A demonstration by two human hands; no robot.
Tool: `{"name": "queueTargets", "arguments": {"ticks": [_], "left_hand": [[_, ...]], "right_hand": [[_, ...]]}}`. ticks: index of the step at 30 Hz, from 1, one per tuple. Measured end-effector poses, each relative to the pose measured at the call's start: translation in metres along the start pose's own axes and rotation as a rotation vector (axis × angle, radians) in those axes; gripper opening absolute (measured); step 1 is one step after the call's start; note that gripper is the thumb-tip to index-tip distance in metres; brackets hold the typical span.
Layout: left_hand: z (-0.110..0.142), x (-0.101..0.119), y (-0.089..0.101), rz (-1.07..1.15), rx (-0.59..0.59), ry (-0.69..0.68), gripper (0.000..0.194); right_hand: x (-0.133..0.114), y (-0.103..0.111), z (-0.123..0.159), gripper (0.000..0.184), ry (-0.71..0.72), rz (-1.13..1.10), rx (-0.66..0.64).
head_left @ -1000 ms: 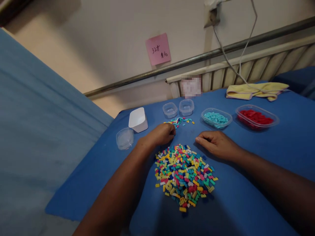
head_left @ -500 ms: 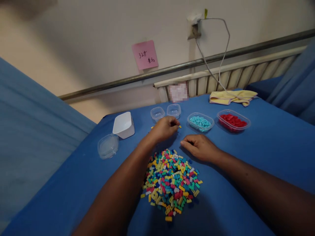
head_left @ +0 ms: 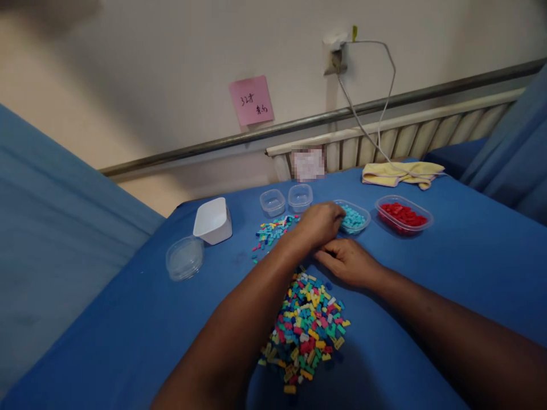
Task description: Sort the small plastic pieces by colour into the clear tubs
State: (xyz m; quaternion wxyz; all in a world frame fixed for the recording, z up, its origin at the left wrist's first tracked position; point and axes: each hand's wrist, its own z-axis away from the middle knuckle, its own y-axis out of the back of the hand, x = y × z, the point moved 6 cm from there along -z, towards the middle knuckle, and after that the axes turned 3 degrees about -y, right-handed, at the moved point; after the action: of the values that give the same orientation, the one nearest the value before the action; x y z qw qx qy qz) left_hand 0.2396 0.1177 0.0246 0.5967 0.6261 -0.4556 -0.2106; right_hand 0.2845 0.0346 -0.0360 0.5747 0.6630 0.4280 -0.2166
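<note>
My left hand (head_left: 321, 223) reaches across to the left end of a clear plastic tub of light blue pieces (head_left: 352, 218). Its fingers are bent together at the tub's rim, and anything between them is hidden. Just in front, my right hand (head_left: 349, 263) rests on the blue cloth with fingers curled in; what it may hold cannot be seen. Below my left forearm lies a big heap of small mixed-colour toy bricks (head_left: 311, 324), partly covered by that arm. A smaller scatter of bricks (head_left: 273, 229), many of them blue, lies behind the forearm.
A clear tub of red pieces (head_left: 404, 216) stands at the right. Two small clear tubs (head_left: 272, 203) stand at the back, with a white box (head_left: 212, 221) and clear lids (head_left: 184, 258) to their left. A yellow cloth (head_left: 397, 174) and a cable lie near the radiator.
My left hand has moved right, from above the small scatter to the tub of light blue pieces, uncovering more of the scatter. My right hand has stayed nearly in place.
</note>
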Motion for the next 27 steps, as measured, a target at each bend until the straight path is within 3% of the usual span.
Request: {"name": "queueTargets", "arguments": {"ticks": [3, 6, 10, 13, 16, 19, 23, 27], "left_hand": [[0.008, 0.009, 0.000, 0.155, 0.045, -0.110, 0.032], [0.027, -0.008, 0.023, 0.285, 0.152, -0.148, 0.032], [0.079, -0.070, 0.070, 0.194, 0.222, 0.154, 0.027], [0.129, -0.110, 0.085, 0.106, 0.126, 0.391, 0.030], [0.169, -0.123, 0.080, -0.063, 0.021, 0.447, 0.037], [0.192, -0.119, 0.065, -0.138, 0.015, 0.415, 0.039], [0.198, -0.107, 0.056, -0.140, 0.049, 0.347, 0.043], [0.196, -0.103, 0.053, 0.013, -0.029, 0.349, 0.044]], "right_hand": [[0.004, -0.002, 0.003, 0.046, -0.014, 0.000, -0.025], [0.002, -0.001, 0.004, 0.045, 0.008, -0.021, -0.016], [-0.002, -0.001, 0.005, 0.045, 0.001, -0.011, -0.031], [0.000, -0.003, 0.005, 0.045, -0.026, 0.006, -0.036], [0.002, -0.005, 0.004, 0.046, -0.028, 0.020, -0.038], [0.004, -0.007, 0.005, 0.046, -0.034, 0.026, -0.045], [0.003, -0.006, 0.007, 0.047, -0.040, 0.024, -0.051], [0.003, -0.006, 0.008, 0.047, -0.053, 0.032, -0.060]]}}
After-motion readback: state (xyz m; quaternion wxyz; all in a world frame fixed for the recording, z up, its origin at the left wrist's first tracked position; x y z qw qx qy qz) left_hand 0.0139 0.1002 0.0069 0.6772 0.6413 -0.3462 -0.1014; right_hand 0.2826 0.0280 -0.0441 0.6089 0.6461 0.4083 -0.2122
